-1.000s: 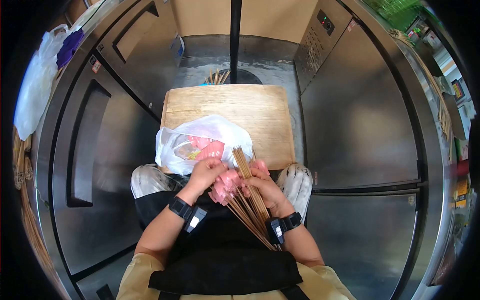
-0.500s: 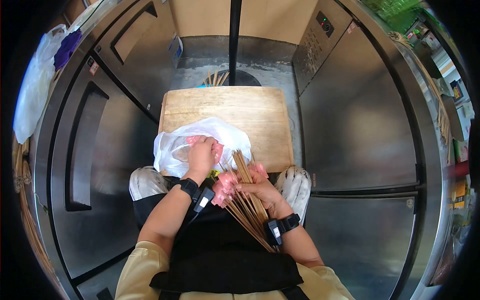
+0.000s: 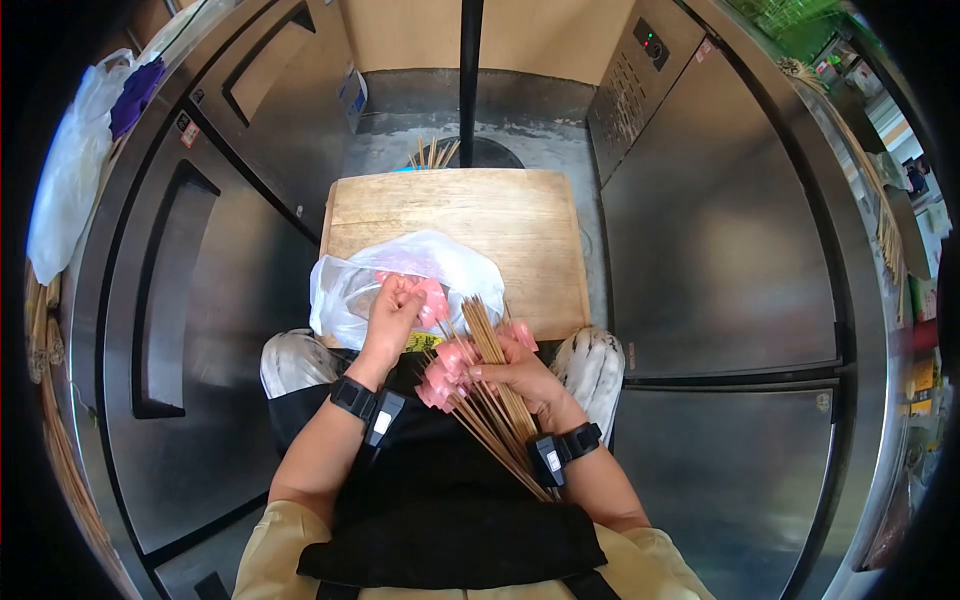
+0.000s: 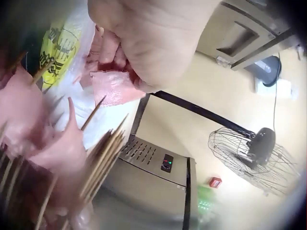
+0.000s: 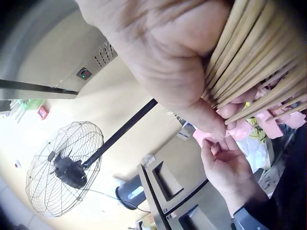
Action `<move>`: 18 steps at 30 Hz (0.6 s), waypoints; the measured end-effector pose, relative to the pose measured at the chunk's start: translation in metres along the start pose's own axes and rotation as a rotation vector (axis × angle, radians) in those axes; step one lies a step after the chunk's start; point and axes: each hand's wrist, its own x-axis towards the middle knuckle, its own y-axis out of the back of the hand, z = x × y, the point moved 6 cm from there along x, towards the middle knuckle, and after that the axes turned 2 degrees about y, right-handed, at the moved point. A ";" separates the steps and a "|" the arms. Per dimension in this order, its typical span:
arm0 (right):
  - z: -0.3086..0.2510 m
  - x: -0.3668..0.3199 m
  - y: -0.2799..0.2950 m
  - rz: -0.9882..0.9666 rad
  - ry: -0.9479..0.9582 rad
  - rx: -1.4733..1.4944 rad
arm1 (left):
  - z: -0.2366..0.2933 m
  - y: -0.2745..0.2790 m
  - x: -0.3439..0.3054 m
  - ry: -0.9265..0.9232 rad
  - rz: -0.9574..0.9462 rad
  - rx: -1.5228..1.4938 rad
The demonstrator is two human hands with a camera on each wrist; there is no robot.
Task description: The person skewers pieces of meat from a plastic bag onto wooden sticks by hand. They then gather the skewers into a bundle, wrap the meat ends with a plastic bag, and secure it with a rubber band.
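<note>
My left hand (image 3: 392,318) pinches a thin pink meat slice (image 4: 115,90) at the mouth of a white plastic bag (image 3: 468,262). More pink meat lies inside the bag, partly hidden by that hand. A bundle of bamboo skewers (image 3: 486,332) is gripped in my right hand (image 3: 528,380), points up and away from the body. Folded pink slices (image 3: 445,372) are threaded on several skewers beside the bundle, left of the right thumb. In the left wrist view a bare skewer tip (image 4: 101,101) stands just below the held slice.
The bag rests on the near left part of a wooden board (image 3: 540,225), just past the knees. Steel cabinets (image 3: 715,220) stand close on both sides. Beyond the board are a black pole (image 3: 470,80) and more skewers (image 3: 434,155). A wire fan (image 5: 67,165) shows in the wrist views.
My left hand went from the threaded slices into the bag, then drew back slightly with a pink slice between its fingers. The right hand keeps its hold on the skewers, almost unmoved.
</note>
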 end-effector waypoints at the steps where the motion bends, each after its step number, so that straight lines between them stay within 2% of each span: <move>1: 0.000 0.000 0.000 -0.008 0.002 -0.002 | 0.004 -0.003 -0.002 0.019 0.002 -0.019; 2: 0.000 0.000 0.000 -0.016 0.003 -0.004 | 0.005 -0.005 -0.003 0.039 0.002 -0.038; 5: 0.001 0.000 0.000 -0.006 -0.003 -0.021 | 0.004 0.001 0.000 -0.071 0.060 0.045; 8: 0.000 0.000 -0.001 -0.014 0.004 -0.031 | 0.010 0.000 -0.001 -0.083 0.102 -0.109; 18: -0.001 0.000 -0.002 -0.011 -0.002 -0.037 | 0.019 -0.018 -0.022 0.090 -0.058 -0.049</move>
